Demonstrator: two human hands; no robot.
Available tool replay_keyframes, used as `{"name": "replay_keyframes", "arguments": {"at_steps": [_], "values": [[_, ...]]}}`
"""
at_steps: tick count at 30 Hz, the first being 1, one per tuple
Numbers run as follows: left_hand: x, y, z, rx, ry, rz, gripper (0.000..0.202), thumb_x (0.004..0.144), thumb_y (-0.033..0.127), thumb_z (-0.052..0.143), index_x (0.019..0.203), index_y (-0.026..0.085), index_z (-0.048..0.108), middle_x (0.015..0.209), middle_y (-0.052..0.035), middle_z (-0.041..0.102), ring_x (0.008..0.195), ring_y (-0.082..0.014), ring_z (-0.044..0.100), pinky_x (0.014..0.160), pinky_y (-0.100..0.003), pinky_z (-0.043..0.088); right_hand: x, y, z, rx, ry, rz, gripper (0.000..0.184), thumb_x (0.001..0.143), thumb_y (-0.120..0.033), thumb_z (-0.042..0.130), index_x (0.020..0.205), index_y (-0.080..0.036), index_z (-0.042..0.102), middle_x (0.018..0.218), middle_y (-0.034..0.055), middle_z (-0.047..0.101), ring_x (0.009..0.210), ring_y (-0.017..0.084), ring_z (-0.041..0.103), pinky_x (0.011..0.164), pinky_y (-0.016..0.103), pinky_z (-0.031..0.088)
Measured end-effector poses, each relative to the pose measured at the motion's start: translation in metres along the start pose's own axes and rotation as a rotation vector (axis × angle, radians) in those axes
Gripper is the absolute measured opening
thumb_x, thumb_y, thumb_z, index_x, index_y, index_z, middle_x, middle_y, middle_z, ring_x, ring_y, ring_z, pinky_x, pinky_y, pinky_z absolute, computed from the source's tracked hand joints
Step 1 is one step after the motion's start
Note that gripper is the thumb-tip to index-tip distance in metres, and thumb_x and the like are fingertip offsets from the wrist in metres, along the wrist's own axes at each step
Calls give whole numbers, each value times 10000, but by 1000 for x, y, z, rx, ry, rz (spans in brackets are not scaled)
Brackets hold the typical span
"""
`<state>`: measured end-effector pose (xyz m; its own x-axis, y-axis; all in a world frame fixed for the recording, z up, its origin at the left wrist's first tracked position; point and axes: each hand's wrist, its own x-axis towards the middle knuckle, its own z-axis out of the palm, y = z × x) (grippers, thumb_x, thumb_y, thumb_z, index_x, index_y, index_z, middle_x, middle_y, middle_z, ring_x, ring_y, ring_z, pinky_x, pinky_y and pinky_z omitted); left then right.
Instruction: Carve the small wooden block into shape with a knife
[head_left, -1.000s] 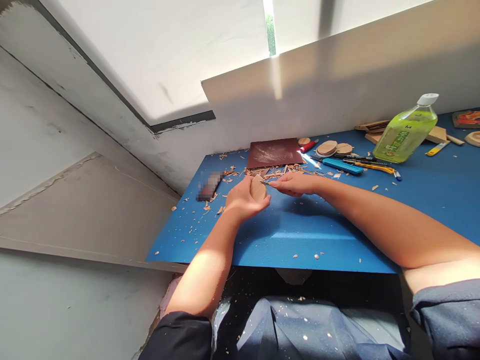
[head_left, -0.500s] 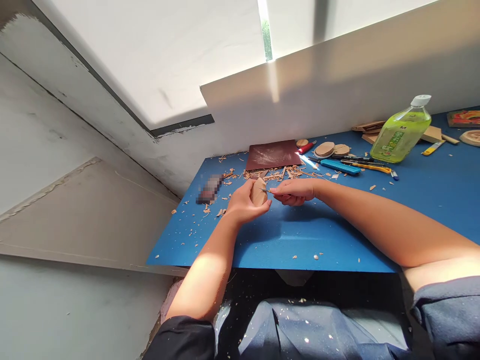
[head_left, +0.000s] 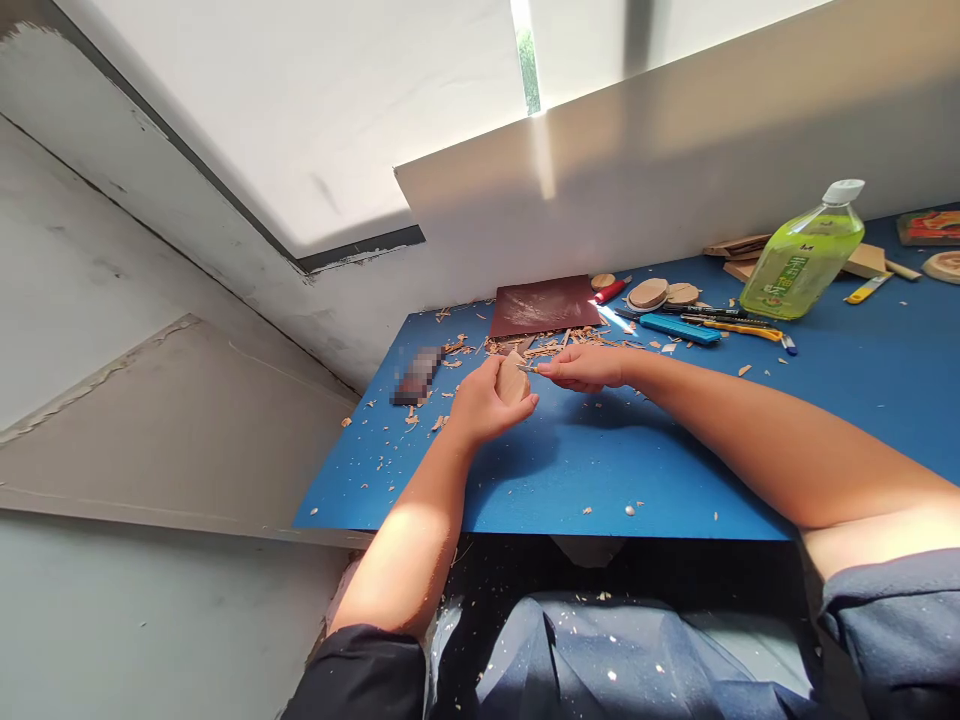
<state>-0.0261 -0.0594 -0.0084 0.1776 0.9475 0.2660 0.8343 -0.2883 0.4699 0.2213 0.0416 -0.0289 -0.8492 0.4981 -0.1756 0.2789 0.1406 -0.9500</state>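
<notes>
My left hand is wrapped round a round wooden disc, held tilted above the blue table. In my right hand is a thin carving knife, gripped near its blade, with the handle hidden inside my fingers. The blade's tip reaches the upper right edge of the disc. Just behind both hands lie wood shavings, heaped along the front of a dark red sheet of sandpaper.
A bottle of green liquid stands at the right. Left of it lie a blue cutter, a yellow cutter, a red-handled tool and wooden discs. Wood blocks sit behind. A blurred dark object lies left.
My right hand and the knife have shifted slightly up, with the blade now higher at the disc's edge. My left hand still holds the disc.
</notes>
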Motion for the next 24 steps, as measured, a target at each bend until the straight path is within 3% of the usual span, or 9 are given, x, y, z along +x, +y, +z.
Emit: {"name": "replay_keyframes", "arguments": {"at_steps": [4, 10, 17, 20, 24], "values": [[2, -1, 2, 38, -10, -73, 526, 838, 598, 813, 1173, 230, 642, 1042, -77, 771, 913, -285, 720, 740, -356, 470, 2, 2, -1, -29, 42, 22, 705, 975, -878, 545, 709, -243, 391, 565, -76, 310, 495, 91, 240, 443, 251, 200], [0, -4, 0, -47, -32, 15, 551, 845, 572, 805, 1243, 234, 628, 1093, -71, 763, 924, -260, 707, 779, -346, 486, -2, -2, 1, 124, -137, 114, 725, 923, -918, 589, 739, -245, 391, 610, -96, 271, 512, 76, 187, 437, 230, 173], [-1, -4, -3, -101, -95, 72, 556, 832, 529, 810, 1266, 233, 626, 1124, -70, 749, 934, -249, 690, 792, -339, 486, -1, -1, 3, 258, -340, 211, 668, 1006, -857, 515, 761, -250, 381, 618, -109, 230, 494, 72, 122, 399, 203, 123], [0, -5, -2, -177, -79, 85, 576, 834, 550, 804, 1267, 215, 625, 1099, -69, 738, 934, -242, 680, 807, -335, 499, -3, -3, 5, 289, -316, 151, 631, 1004, -833, 555, 816, -244, 433, 624, -106, 277, 486, 71, 150, 396, 195, 139], [1, -9, 1, -350, -61, 22, 625, 840, 603, 785, 1296, 204, 629, 1105, -65, 732, 941, -225, 674, 796, -310, 518, -4, -8, 10, 245, -157, 3, 567, 991, -769, 655, 896, -236, 489, 688, -82, 406, 485, 62, 229, 407, 205, 195]]}}
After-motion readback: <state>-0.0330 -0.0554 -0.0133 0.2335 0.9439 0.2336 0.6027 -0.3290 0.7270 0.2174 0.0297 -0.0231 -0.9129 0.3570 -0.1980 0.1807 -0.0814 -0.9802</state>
